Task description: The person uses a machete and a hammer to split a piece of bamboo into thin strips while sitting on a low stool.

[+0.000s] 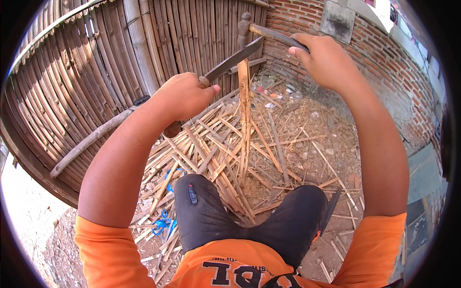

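Observation:
My left hand grips the handle of a long dark blade. The blade's edge rests across the top end of an upright bamboo strip, which stands on the ground between my knees. My right hand is raised at the upper right and grips a wooden-handled striker. Its dark head sits just above the far tip of the blade. I cannot tell whether the head touches the blade.
Several split bamboo strips lie in a pile on the dirt before my knees. A bamboo fence stands at the left and a brick wall at the right. A wooden pole leans by the fence. Blue string lies by my left knee.

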Demonstrator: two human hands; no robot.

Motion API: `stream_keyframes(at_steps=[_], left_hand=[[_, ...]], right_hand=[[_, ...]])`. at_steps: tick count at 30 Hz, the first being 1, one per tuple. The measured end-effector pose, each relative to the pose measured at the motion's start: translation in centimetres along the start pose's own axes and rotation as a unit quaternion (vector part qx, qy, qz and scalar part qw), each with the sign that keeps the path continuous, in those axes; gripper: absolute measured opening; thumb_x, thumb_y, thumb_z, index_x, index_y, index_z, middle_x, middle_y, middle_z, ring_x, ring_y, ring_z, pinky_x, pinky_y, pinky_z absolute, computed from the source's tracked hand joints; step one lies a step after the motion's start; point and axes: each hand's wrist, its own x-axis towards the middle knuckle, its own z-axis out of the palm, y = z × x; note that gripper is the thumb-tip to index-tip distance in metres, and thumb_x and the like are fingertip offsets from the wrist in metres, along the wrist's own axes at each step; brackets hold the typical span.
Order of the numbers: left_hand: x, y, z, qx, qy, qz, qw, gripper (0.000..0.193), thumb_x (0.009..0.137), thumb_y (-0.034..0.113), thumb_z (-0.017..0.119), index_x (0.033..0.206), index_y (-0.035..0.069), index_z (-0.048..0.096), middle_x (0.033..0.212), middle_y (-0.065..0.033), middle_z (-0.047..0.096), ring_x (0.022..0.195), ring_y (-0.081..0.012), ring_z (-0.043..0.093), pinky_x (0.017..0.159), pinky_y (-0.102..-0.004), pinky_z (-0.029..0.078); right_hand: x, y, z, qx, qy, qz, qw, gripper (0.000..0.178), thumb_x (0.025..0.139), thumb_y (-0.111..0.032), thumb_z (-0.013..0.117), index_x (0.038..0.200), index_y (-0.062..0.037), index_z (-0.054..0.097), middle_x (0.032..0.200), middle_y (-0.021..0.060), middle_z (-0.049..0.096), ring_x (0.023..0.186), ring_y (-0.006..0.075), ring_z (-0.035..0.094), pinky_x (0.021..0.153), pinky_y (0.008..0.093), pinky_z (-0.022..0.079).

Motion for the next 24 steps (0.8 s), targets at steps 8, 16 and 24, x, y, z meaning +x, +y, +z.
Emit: stream_keyframes(at_steps=[8,16,24], left_hand=[[-0.5,0.6,-0.2,-0.013,-0.034,0.004,0.999,0.064,0.096,0.051,0.061,0.077,-0.01,0.063,0.066,-0.0172,0.06,0.07,-0.0305,0.067,0.072,-0.0464,0.052],[-0.4,-0.3,0.4,-0.032,-0.024,0.008,0.999,0.062,0.096,0.051,0.062,0.079,-0.009,0.063,0.068,-0.0163,0.061,0.067,-0.0286,0.067,0.068,-0.0441,0.054],[-1.9,0.6,-1.0,0.013,-0.069,-0.012,0.997,0.051,0.101,0.046,0.049,0.122,0.004,0.07,0.097,-0.0251,0.07,0.099,-0.0403,0.067,0.092,-0.0496,0.051]], right_hand=[[-0.8,0.6,-0.4,0.0,0.03,-0.011,0.999,0.041,0.105,-0.039,0.053,0.116,-0.0015,0.066,0.096,0.0226,0.07,0.091,0.0406,0.068,0.082,0.0512,0.053],[-0.2,1.8,-0.9,0.013,0.082,-0.007,0.997,0.039,0.104,-0.037,0.056,0.115,-0.0013,0.066,0.092,0.0224,0.07,0.09,0.0397,0.068,0.08,0.0494,0.052],[0.4,1.7,-1.6,0.023,0.071,-0.014,0.997,0.038,0.105,-0.037,0.054,0.113,-0.0014,0.065,0.085,0.0179,0.069,0.083,0.0347,0.069,0.075,0.0479,0.053]])
